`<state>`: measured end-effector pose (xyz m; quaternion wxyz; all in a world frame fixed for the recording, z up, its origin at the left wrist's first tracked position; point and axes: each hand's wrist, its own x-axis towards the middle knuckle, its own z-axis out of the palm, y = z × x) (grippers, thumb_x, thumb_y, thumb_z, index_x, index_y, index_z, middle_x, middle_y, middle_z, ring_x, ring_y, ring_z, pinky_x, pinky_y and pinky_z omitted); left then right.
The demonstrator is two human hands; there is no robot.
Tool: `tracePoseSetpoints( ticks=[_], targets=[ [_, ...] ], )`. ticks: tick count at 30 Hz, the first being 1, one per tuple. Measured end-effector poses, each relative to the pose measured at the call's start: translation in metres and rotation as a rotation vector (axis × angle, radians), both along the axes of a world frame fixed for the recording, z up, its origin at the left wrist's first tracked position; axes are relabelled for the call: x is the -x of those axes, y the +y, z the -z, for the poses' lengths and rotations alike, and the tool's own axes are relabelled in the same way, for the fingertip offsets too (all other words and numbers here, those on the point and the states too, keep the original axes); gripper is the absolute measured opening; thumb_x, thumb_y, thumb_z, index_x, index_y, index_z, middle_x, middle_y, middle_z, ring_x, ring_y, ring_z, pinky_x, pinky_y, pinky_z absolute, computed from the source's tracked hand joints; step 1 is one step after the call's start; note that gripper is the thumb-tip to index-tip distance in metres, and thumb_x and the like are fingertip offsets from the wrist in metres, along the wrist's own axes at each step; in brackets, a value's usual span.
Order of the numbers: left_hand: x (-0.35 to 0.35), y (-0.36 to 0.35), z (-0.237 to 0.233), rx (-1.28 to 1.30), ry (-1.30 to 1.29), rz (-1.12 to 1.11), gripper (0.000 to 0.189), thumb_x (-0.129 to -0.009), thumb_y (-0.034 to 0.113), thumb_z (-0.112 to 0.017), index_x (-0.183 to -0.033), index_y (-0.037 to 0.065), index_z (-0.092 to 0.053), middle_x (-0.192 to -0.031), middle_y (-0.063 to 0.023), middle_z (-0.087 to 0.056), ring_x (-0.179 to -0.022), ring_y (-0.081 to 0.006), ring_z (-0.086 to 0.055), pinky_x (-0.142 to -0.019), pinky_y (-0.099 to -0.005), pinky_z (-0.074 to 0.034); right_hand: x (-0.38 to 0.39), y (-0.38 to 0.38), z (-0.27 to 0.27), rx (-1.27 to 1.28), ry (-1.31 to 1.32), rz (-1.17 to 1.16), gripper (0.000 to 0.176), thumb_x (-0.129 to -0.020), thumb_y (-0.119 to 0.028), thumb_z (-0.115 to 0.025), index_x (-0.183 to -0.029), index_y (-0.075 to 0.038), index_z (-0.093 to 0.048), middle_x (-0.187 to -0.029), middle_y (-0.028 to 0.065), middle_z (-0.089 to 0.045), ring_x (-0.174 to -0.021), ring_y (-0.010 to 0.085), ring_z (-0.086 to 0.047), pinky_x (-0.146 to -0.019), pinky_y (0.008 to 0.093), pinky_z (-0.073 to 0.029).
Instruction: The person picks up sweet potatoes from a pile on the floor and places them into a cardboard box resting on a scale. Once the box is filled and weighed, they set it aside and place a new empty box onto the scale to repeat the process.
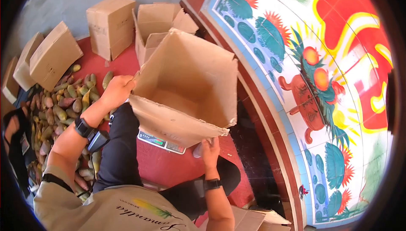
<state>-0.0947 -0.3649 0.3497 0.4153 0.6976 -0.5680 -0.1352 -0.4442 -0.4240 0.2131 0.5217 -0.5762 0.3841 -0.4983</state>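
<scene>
A large open cardboard box [182, 125] stands before me, its mouth tilted toward me and its inside bare. My left hand [119, 88] is closed on the box's left edge. Low on the near right side, my right hand [210, 149] has its fingers pressed against the box near the bottom corner. Partly under the box shows a digital scale [157, 142] with a lit green display. Whether the box rests fully on the scale cannot be seen.
Left of me lies a big heap of elongated green, yellow and reddish produce [57, 116]. Closed cardboard boxes [111, 28] and an open carton [156, 17] stand along the back wall. Carton flaps [245, 218] show behind my right arm. A painted tile wall [270, 53] runs along the right.
</scene>
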Motion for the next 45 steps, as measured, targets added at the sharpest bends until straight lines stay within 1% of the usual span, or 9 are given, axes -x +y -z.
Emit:
tracePoseSetpoints(
  ticks=[12, 16, 23, 28, 32, 35, 38, 42, 45],
  targets=[
    [-0.002, -0.014, 0.015, 0.081, 0.039, 0.055, 0.022, -0.086, 0.014, -0.047, -0.076, -0.004, -0.052, -0.061, -0.0175, -0.048, -0.056, -0.0252, -0.050, -0.056, -0.0358, -0.039, -0.002, -0.007, 0.023, 0.304, 0.265, 0.206, 0.046, -0.085, 0.002, -0.052, -0.129, 0.002, -0.039, -0.117, 0.0091, -0.052, -0.105, 0.0158, -0.051, -0.089, 0.0282, -0.042],
    [-0.013, -0.016, 0.024, 0.083, 0.096, 0.075, 0.020, -0.087, 0.011, -0.046, -0.078, -0.005, -0.052, -0.059, -0.0102, -0.047, -0.056, -0.0149, -0.047, -0.055, -0.0321, -0.038, -0.004, -0.003, 0.011, 0.288, 0.292, 0.221, 0.050, -0.080, -0.005, -0.059, -0.127, 0.003, -0.041, -0.123, 0.0215, -0.048, -0.114, 0.0331, -0.048, -0.096, 0.0350, -0.038],
    [-0.010, -0.015, 0.025, 0.150, 0.120, 0.043, 0.020, -0.088, 0.011, -0.045, -0.077, -0.004, -0.052, -0.059, -0.0052, -0.046, -0.054, -0.0117, -0.043, -0.052, -0.0294, -0.036, -0.011, 0.001, -0.004, 0.407, 0.366, 0.342, 0.050, -0.080, -0.004, -0.057, -0.127, 0.002, -0.041, -0.116, 0.0203, -0.052, -0.106, 0.0308, -0.053, -0.090, 0.0339, -0.044],
    [-0.012, -0.010, 0.024, 0.113, 0.251, -0.033, 0.042, -0.096, 0.033, -0.040, -0.076, -0.001, -0.055, -0.055, -0.0025, -0.049, -0.043, -0.0112, -0.045, -0.042, -0.0251, -0.034, -0.007, 0.002, -0.007, 0.291, 0.351, 0.336, 0.051, -0.081, -0.004, -0.056, -0.128, 0.002, -0.040, -0.120, 0.0201, -0.050, -0.108, 0.0294, -0.053, -0.091, 0.0336, -0.043],
    [-0.030, 0.001, 0.040, 0.084, 0.521, -0.009, 0.054, -0.096, 0.043, -0.034, -0.084, -0.003, -0.058, -0.065, -0.0056, -0.058, -0.053, -0.0118, -0.054, -0.049, -0.0234, -0.039, 0.005, -0.006, -0.003, 0.286, 0.342, 0.409, 0.052, -0.080, -0.006, -0.056, -0.129, -0.001, -0.040, -0.120, 0.0205, -0.051, -0.107, 0.0319, -0.053, -0.091, 0.0355, -0.043],
    [-0.051, 0.017, 0.068, 0.065, 0.279, -0.175, 0.054, -0.097, 0.042, -0.033, -0.104, -0.005, -0.059, -0.087, -0.0091, -0.064, -0.077, -0.0167, -0.060, -0.063, -0.0307, -0.045, 0.026, -0.002, -0.039, 0.250, 0.304, 0.466, 0.045, -0.080, -0.007, -0.056, -0.123, -0.001, -0.047, -0.113, 0.0186, -0.055, -0.102, 0.0303, -0.056, -0.087, 0.0350, -0.045],
    [-0.090, 0.031, 0.135, 0.147, 0.046, -0.253, 0.050, -0.096, 0.039, -0.038, -0.101, -0.005, -0.060, -0.083, -0.0163, -0.064, -0.068, -0.0276, -0.058, -0.062, -0.0378, -0.045, 0.063, -0.005, -0.044, 0.313, 0.362, 0.550, 0.032, -0.081, -0.006, -0.055, -0.112, -0.002, -0.055, -0.107, 0.0153, -0.057, -0.099, 0.0251, -0.058, -0.084, 0.0337, -0.047],
    [-0.125, 0.079, 0.203, -0.232, -0.248, -0.246, 0.035, -0.093, 0.027, -0.043, -0.085, -0.003, -0.059, -0.084, -0.0257, -0.057, -0.076, -0.0441, -0.053, -0.067, -0.0460, -0.043, 0.102, 0.010, -0.057, 0.243, 0.382, 0.601, 0.025, -0.081, -0.005, -0.055, -0.106, -0.001, -0.057, -0.101, 0.0152, -0.059, -0.087, 0.0235, -0.062, -0.076, 0.0321, -0.050],
    [-0.140, 0.118, 0.260, -0.555, -0.560, -0.121, 0.028, -0.087, 0.021, -0.047, -0.082, -0.002, -0.061, -0.082, -0.0237, -0.061, -0.081, -0.0400, -0.059, -0.069, -0.0470, -0.046, 0.111, 0.019, -0.040, 0.169, 0.455, 0.638, 0.023, -0.081, -0.004, -0.056, -0.104, -0.001, -0.058, -0.097, 0.0152, -0.061, -0.082, 0.0243, -0.063, -0.071, 0.0319, -0.051]
  ],
)
